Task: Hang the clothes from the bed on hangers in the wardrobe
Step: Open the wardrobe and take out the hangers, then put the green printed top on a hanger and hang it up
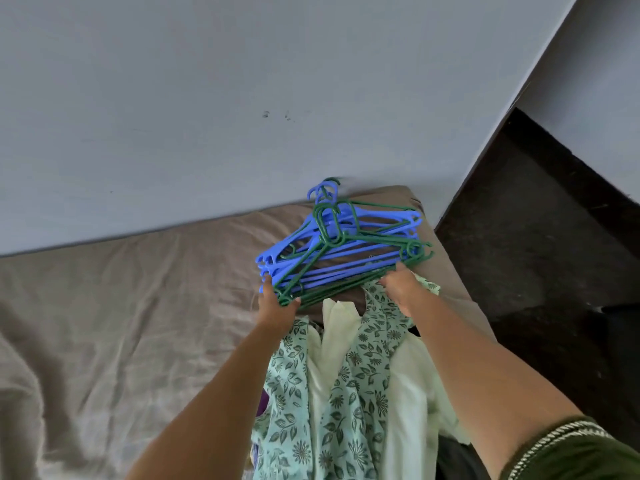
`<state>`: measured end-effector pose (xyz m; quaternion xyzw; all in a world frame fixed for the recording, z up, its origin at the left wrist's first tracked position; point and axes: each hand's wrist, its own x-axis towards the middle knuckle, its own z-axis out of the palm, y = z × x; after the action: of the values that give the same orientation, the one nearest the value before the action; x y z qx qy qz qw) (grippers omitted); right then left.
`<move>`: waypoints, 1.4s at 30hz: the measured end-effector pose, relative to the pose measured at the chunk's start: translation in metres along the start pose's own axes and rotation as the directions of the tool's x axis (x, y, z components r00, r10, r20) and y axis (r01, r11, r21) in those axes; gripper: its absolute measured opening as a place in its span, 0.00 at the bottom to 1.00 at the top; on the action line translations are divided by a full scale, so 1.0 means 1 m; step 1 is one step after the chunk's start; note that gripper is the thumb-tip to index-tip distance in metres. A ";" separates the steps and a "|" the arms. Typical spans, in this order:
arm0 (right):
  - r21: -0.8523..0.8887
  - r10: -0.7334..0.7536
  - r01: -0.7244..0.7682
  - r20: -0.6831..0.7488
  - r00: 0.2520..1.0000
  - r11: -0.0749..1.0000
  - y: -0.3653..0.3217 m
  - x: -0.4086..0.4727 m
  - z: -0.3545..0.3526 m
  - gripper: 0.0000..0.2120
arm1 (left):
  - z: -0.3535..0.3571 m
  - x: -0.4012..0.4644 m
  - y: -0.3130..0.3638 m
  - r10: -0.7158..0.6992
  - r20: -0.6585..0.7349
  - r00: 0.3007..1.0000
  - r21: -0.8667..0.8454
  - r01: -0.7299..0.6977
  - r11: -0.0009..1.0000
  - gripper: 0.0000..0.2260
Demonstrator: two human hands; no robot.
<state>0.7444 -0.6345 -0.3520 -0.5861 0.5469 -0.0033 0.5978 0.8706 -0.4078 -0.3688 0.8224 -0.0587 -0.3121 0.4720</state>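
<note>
A stack of several blue and green plastic hangers [341,244] sits near the bed's far right corner, hooks pointing toward the wall. My left hand [277,306] grips the stack's near left corner. My right hand [398,284] grips its near right end. Below my arms lies a pile of clothes: a pale green leaf-print garment [360,386] and a cream one [412,386]. The wardrobe is out of view.
The bed [121,306] has a wrinkled beige sheet and runs along a grey wall [242,98]. Dark floor [554,254] lies to the right of the bed. A purple bit of cloth peeks from under the pile.
</note>
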 end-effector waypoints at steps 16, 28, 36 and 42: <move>-0.133 -0.276 0.250 -0.242 0.930 0.959 0.008 -0.267 -0.005 0.17 | -0.053 -0.247 0.055 0.301 0.192 0.934 0.401 -0.355 0.845 0.33; -0.320 -0.474 0.368 -0.376 0.796 0.873 0.043 -0.437 0.001 0.09 | -0.124 -0.372 0.035 0.532 0.064 0.845 0.455 -0.499 0.737 0.06; -0.482 -0.535 0.375 -0.252 0.807 0.792 0.091 -0.505 0.005 0.13 | -0.143 -0.455 0.000 0.504 -0.054 0.862 0.512 -0.410 0.755 0.12; -0.524 -0.451 0.344 -0.087 0.888 0.779 0.160 -0.543 -0.004 0.18 | -0.149 -0.526 -0.053 0.320 -0.001 0.947 0.485 -0.279 0.829 0.23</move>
<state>0.4219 -0.2370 -0.1111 -0.8181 0.4514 -0.0510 0.3526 0.5246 -0.0630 -0.1170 0.9060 -0.2427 -0.1757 0.2988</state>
